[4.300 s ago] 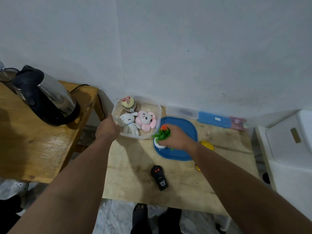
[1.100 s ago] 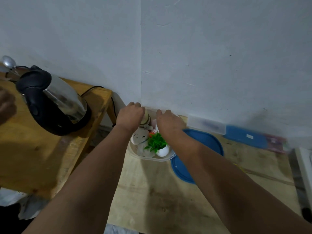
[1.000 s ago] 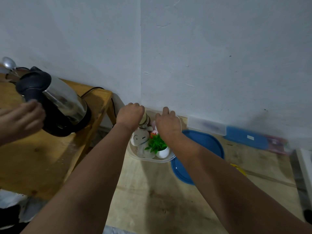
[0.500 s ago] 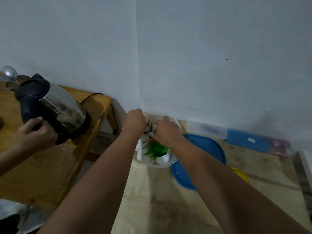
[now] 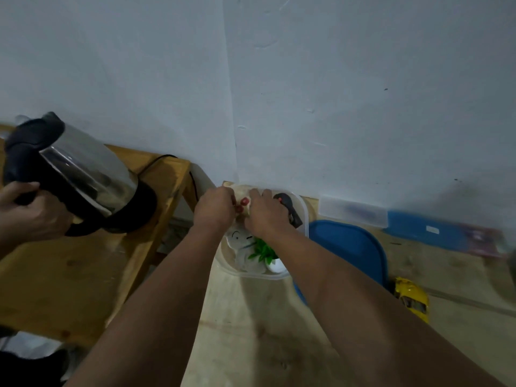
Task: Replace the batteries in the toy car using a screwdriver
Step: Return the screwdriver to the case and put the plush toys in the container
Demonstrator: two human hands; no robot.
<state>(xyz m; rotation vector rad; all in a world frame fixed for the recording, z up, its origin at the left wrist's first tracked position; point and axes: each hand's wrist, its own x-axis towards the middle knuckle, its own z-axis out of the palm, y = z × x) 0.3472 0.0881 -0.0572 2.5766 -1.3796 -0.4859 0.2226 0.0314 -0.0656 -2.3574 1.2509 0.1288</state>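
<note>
The yellow toy car [image 5: 411, 298] lies on the light wooden table [image 5: 251, 331] at the right, beside my right forearm. Neither hand touches it. Both hands reach into a clear plastic container [image 5: 303, 219] in the back corner by the wall. My left hand [image 5: 215, 210] and my right hand [image 5: 265, 216] have their fingers curled down around a cream plush toy with red spots [image 5: 242, 203] held between them. A black remote control [image 5: 287, 208] leans inside the container just right of my right hand. No screwdriver or batteries are in view.
The container also holds a white plush [image 5: 240, 243] and a small green plant in a white pot [image 5: 265, 254]. A blue lid [image 5: 351, 252] lies right of it. On the left wooden table [image 5: 69, 275], another person's hand [image 5: 30, 210] grips the tilted steel kettle [image 5: 81, 174].
My hands have moved from the container's far rim onto the cream plush toy. The other person's hand has taken the kettle handle and tipped the kettle. The remote now sits in the container.
</note>
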